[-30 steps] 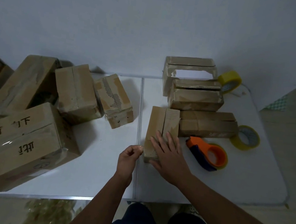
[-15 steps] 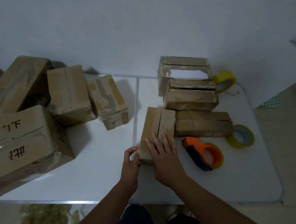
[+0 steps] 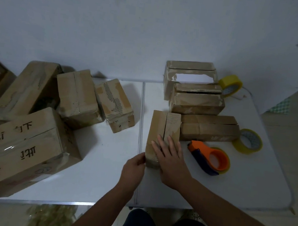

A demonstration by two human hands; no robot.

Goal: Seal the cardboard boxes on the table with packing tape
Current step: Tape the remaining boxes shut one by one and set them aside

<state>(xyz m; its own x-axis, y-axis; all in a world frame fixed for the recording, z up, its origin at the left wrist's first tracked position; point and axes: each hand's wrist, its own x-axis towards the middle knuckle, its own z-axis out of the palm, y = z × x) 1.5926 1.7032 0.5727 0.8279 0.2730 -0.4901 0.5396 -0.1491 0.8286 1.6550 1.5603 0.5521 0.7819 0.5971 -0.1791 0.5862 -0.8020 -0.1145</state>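
A small cardboard box (image 3: 159, 124) lies lengthwise at the middle of the white table (image 3: 103, 163), its two top flaps meeting in a seam. My right hand (image 3: 170, 156) lies flat on the near half of its top, fingers straight and spread. My left hand (image 3: 135, 163) holds the box's near left corner with curled fingers. An orange tape dispenser (image 3: 212, 160) rests on the table just right of my right hand, held by neither hand.
Three more boxes (image 3: 208, 129) (image 3: 196, 103) (image 3: 189, 67) are stacked behind and right of the small one. Yellow tape rolls lie at the right (image 3: 237, 145) and back right (image 3: 227, 80). Several larger boxes, one with printed characters (image 3: 23, 146), crowd the left side.
My left hand has moved from just beside the box up against its near left corner. My right hand has stayed flat on the box top, and the box has not moved.
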